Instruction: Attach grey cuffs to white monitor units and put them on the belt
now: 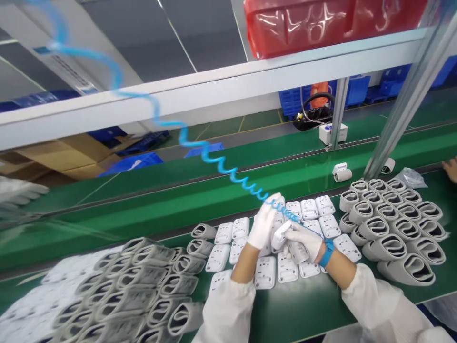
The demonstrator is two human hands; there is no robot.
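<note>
Both my hands wear white gloves and meet over rows of white square plastic covers [309,208] laid on the green bench. My left hand [264,222] is closed round the top of a white plastic part [280,234]. My right hand [306,240] grips the same part from the right, with a grey sleeve piece [297,252] under it. A blue wrist strap [327,252] sits on my right wrist, and its blue coiled cord [221,164] runs up to the left.
Grey oval sleeves lie stacked at the right [392,224] and heaped at the lower left [143,286]. A green conveyor belt [200,190] runs behind, carrying a white part [342,172]. Another person's hand [451,167] shows at the right edge. A red crate [321,24] sits overhead.
</note>
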